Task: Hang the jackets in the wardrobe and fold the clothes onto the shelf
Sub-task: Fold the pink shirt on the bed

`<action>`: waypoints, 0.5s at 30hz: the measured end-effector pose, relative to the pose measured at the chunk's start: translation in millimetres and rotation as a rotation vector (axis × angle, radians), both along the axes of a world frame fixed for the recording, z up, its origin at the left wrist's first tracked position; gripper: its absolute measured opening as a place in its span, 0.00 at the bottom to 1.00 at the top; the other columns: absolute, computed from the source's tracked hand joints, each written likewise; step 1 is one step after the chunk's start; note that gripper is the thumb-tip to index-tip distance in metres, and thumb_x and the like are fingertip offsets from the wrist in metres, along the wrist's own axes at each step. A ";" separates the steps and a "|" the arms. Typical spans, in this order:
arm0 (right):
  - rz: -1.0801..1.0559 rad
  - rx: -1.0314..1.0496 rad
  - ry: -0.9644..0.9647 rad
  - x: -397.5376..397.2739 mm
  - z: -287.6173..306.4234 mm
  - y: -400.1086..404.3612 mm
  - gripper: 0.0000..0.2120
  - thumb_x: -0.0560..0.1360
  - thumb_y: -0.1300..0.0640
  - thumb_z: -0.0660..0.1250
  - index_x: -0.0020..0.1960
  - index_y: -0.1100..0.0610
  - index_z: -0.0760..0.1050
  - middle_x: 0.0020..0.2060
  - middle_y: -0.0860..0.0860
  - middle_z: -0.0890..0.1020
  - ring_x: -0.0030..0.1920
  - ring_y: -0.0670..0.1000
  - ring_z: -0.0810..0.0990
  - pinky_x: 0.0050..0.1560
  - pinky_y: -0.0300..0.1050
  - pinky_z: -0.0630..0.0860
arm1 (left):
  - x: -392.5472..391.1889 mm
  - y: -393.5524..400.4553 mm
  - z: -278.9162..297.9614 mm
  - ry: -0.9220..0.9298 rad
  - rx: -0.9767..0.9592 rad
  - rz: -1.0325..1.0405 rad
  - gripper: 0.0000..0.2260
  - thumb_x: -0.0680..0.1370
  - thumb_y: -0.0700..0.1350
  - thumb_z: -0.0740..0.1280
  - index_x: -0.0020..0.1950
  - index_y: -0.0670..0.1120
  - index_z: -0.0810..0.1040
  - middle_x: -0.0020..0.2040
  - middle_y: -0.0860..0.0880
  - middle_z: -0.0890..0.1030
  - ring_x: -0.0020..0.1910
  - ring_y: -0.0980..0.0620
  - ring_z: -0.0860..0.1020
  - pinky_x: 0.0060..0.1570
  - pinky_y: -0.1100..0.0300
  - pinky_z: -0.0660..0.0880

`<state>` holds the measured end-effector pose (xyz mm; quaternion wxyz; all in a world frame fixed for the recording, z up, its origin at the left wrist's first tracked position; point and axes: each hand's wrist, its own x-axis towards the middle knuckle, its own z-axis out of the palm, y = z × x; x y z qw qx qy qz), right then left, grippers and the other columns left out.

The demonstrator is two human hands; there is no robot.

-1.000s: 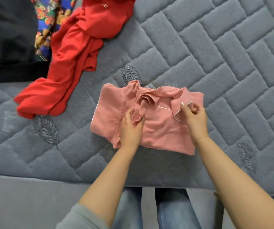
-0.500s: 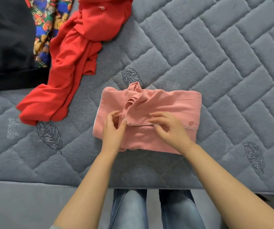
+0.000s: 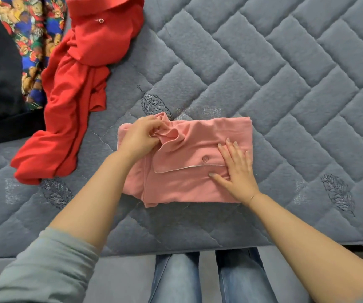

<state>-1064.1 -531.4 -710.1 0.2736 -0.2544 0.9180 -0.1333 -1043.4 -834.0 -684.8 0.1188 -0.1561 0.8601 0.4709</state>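
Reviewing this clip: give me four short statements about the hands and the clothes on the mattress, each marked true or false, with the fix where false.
1. The right hand lies flat on the pink shirt. True.
2. The left hand is holding the red garment. False: it pinches bunched pink shirt fabric.
3. The pink shirt is folded on the mattress. True.
4. The red garment is neatly folded. False: it lies crumpled and spread out.

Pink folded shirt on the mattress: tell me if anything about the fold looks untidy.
The pink folded shirt lies mostly square on the grey quilted mattress, but its collar end bunches into loose ridges at the upper left, where the left hand pinches it. The right hand presses flat on the other end.
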 end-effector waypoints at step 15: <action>0.168 0.060 0.073 10.4 10.1 5.6 0.33 0.78 0.36 0.50 0.79 0.46 0.48 0.79 0.49 0.47 0.79 0.51 0.40 0.75 0.66 0.42 | 36.4 53.0 12.7 0.222 -0.299 -0.116 0.20 0.77 0.47 0.62 0.70 0.49 0.73 0.71 0.47 0.72 0.72 0.50 0.68 0.71 0.52 0.62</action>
